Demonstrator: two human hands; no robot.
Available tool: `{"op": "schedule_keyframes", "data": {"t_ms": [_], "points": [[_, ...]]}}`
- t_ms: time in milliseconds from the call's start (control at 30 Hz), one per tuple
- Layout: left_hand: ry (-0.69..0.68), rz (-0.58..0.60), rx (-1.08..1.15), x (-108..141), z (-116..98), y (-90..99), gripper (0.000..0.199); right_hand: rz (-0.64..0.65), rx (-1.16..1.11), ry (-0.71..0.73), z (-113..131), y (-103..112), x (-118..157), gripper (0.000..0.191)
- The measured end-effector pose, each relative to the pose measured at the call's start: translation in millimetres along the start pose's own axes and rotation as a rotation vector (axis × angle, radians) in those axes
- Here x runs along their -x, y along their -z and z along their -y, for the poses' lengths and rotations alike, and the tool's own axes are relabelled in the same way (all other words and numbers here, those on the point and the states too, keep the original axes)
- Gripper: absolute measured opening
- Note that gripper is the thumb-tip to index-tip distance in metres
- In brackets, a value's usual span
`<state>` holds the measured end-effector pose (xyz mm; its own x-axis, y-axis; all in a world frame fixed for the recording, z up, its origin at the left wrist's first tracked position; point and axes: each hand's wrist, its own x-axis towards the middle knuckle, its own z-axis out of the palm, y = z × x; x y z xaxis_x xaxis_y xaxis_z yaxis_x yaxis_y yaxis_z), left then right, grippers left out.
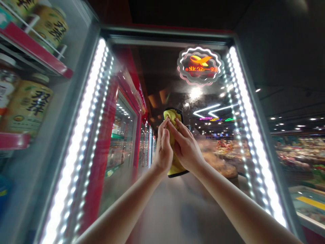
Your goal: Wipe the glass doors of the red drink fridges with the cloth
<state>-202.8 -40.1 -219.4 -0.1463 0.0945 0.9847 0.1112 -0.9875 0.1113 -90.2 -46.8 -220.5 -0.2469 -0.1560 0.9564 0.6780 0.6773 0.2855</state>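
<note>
A yellow cloth [179, 168] with a dark edge lies against the glass of an open cooler door [162, 206], near the middle of the view. My left hand [163, 149] grips it along its left side, thumb up and fingers close together. From the right, my right hand [186, 144] presses on the cloth with its fingers reaching over the upper part. The two hands touch or nearly touch at the fingertips. Part of the cloth is hidden behind them.
Bright LED strips [78, 145] run down both sides of the door frame. At left, cooler shelves [38, 51] hold yellow-labelled bottles [33, 105]. Through the glass show red-framed coolers [124, 128]. A lit sign [200, 66] appears in the upper glass, and a display case [309, 200] stands at right.
</note>
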Motion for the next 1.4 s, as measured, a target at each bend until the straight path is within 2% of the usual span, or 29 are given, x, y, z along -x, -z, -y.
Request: {"op": "schedule_keyframes", "data": {"t_ms": [100,167,233,367,433,500,567,633,700,767,867,967,1067,1133,1200,1300,1400], "points": [[-0.017,-0.030,0.050,2,-7,25.3,0.049,0.062,0.233,-0.004,4,-11,9,0.064],[-0.042,-0.019,-0.071,2,-13,40.8,0.047,0.073,0.341,0.043,2,-13,7,0.069],[-0.111,0.001,-0.254,1,-17,51.8,0.043,0.070,0.411,0.088,-4,-11,-5,0.061],[-0.288,0.137,-0.571,0,-22,62.5,0.035,0.053,0.472,0.024,-24,1,-27,0.053],[-0.346,0.208,-0.681,3,-23,66.6,0.035,0.033,0.492,-0.048,-26,6,-22,0.055],[-0.374,0.228,-0.759,8,-23,69.5,0.036,0.018,0.496,-0.095,-21,7,-5,0.054],[-0.377,0.205,-0.804,10,-21,68.4,0.037,0.027,0.478,-0.084,-11,4,9,0.054],[-0.362,0.178,-0.830,9,-17,61.3,0.039,0.066,0.457,-0.016,-4,-1,12,0.058],[-0.349,0.180,-0.843,6,-12,50.4,0.043,0.110,0.441,0.058,-8,-1,1,0.056],[-0.360,0.211,-0.857,4,-8,41.3,0.048,0.119,0.430,0.078,-22,6,-11,0.052],[-0.411,0.268,-0.900,5,-6,41.4,0.053,0.005,0.449,-0.037,-45,20,-9,0.051],[-0.443,0.292,-0.953,9,-7,52.9,0.056,-0.119,0.501,-0.166,-48,24,18,0.052],[-0.461,0.300,-0.978,10,-6,54.3,0.056,-0.052,0.529,-0.136,-35,18,28,0.052],[-0.470,0.306,-0.981,8,-4,44.7,0.056,0.043,0.514,-0.070,-32,16,15,0.051],[-0.481,0.321,-0.977,8,-3,31.4,0.057,0.089,0.494,-0.033,-41,22,-7,0.049],[-0.518,0.345,-0.961,11,-2,19.1,0.059,0.034,0.512,-0.096,-66,39,-21,0.047],[-0.556,0.338,-0.978,16,-1,22.5,0.061,-0.086,0.555,-0.234,-80,50,0,0.048]]}}
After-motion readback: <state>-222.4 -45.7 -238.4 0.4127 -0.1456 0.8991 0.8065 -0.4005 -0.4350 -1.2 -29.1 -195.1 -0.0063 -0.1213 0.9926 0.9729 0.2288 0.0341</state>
